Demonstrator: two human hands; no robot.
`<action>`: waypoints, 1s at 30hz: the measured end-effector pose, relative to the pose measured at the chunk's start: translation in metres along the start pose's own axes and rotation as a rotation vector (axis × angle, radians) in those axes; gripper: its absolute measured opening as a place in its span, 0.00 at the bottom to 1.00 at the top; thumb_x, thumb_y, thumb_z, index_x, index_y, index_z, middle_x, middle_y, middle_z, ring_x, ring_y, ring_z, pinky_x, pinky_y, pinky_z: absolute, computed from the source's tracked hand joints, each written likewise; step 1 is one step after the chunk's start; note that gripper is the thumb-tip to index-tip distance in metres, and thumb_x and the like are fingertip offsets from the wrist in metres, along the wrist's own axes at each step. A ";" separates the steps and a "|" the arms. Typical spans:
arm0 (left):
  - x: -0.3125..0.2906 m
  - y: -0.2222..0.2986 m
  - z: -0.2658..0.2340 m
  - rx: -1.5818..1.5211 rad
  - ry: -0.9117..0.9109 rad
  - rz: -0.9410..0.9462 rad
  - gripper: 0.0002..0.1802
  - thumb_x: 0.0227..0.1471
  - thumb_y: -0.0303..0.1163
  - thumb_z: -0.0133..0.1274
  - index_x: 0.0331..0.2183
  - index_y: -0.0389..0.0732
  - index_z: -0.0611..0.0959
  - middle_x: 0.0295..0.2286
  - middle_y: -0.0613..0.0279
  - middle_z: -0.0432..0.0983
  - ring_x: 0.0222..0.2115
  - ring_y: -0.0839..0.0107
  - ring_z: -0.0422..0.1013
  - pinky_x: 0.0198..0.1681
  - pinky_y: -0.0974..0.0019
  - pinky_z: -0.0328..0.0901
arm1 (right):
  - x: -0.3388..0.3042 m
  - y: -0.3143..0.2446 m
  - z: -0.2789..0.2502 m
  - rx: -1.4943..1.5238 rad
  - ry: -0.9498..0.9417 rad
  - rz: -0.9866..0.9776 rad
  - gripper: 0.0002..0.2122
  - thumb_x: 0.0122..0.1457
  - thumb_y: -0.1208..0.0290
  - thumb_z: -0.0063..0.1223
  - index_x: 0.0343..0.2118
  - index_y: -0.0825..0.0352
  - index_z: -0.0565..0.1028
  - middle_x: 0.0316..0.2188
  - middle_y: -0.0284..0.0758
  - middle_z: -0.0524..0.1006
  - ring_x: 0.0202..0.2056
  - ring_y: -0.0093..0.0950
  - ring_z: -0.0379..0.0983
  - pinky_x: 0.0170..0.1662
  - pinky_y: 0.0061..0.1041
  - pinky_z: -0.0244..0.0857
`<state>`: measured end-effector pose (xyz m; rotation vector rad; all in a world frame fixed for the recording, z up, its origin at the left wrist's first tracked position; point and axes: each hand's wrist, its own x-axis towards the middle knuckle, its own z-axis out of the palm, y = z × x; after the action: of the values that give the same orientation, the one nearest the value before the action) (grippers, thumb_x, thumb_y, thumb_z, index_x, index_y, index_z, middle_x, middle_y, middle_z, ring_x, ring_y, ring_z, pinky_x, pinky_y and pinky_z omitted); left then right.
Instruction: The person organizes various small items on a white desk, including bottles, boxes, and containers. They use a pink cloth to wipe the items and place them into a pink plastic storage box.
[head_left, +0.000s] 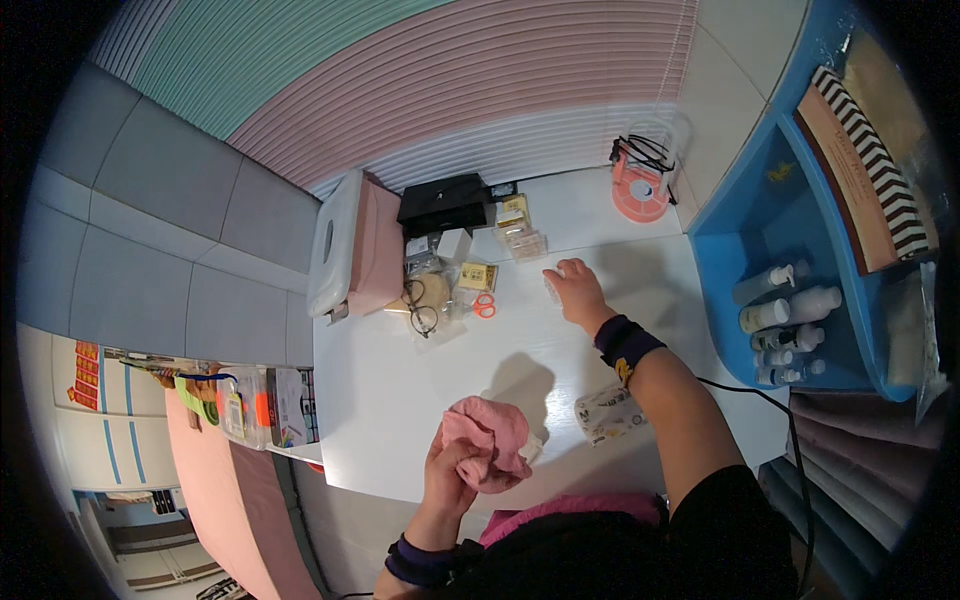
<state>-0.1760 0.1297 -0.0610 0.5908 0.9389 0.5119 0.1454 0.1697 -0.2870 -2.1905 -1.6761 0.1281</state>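
Pink and green blinds [450, 90] are hanging beyond both hands, and a white desk [390, 400] is stretching out beneath them, with a blue shelf unit [728, 310] standing to the right of the right hand.

The left hand [447, 474] is closing its fingers around a bunched pink cloth [487, 440], which is apparently hanging just above the desk's near edge. Well ahead and to the right of it, the right hand [580, 290] is reaching over the desk with partly bent fingers; a small clear thing [551, 290] is showing at its fingertips, but whether the hand is gripping it or only touching it, I cannot tell.

Beneath the right forearm, a white patterned packet [610, 414] is lying flat. Left of the right hand, orange-handled scissors [484, 306], a yellow box [478, 277] and dark-rimmed glasses [420, 308] are sitting close together, with a pink-and-white storage box [378, 245] standing beyond the glasses.

As for progress, the work is seemingly partway along: the cloth is already resting in the left hand, while the clear thing is apparently sitting at desk level. The packet and the clustered items are lying out of both hands' grasp. How much is finished, nothing is showing.
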 end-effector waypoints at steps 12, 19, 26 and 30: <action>-0.012 0.023 0.035 -0.089 -0.086 0.319 0.40 0.33 0.24 0.43 0.55 0.32 0.63 0.46 0.51 0.70 0.48 0.58 0.68 0.54 0.58 0.63 | -0.087 -0.071 -0.084 1.359 -0.323 0.191 0.31 0.51 0.75 0.57 0.59 0.66 0.58 0.45 0.38 0.69 0.44 0.28 0.70 0.44 0.29 0.68; -0.028 0.013 0.018 -0.145 -0.141 0.420 0.41 0.32 0.25 0.45 0.55 0.31 0.63 0.48 0.50 0.67 0.52 0.55 0.64 0.58 0.58 0.60 | -0.151 -0.153 -0.112 2.244 -0.765 0.380 0.29 0.59 0.75 0.50 0.63 0.59 0.55 0.52 0.33 0.67 0.50 0.28 0.69 0.51 0.34 0.66; -0.039 -0.031 0.006 0.283 -0.233 0.398 0.35 0.57 0.34 0.46 0.61 0.41 0.53 0.55 0.55 0.60 0.56 0.62 0.60 0.57 0.60 0.59 | -0.167 -0.185 -0.162 1.578 -0.389 0.012 0.36 0.51 0.73 0.60 0.63 0.63 0.56 0.57 0.33 0.64 0.56 0.29 0.63 0.53 0.31 0.65; -0.036 -0.041 -0.003 0.019 -0.295 0.187 0.29 0.65 0.49 0.32 0.60 0.43 0.57 0.55 0.55 0.61 0.55 0.62 0.62 0.55 0.58 0.63 | -0.178 -0.214 -0.186 1.031 -0.062 -0.321 0.35 0.47 0.69 0.63 0.60 0.65 0.62 0.57 0.40 0.64 0.58 0.35 0.62 0.57 0.32 0.61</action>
<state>-0.1900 0.0772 -0.0683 0.7532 0.6125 0.5656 -0.0451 0.0030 -0.0680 -1.1500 -1.4615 0.7766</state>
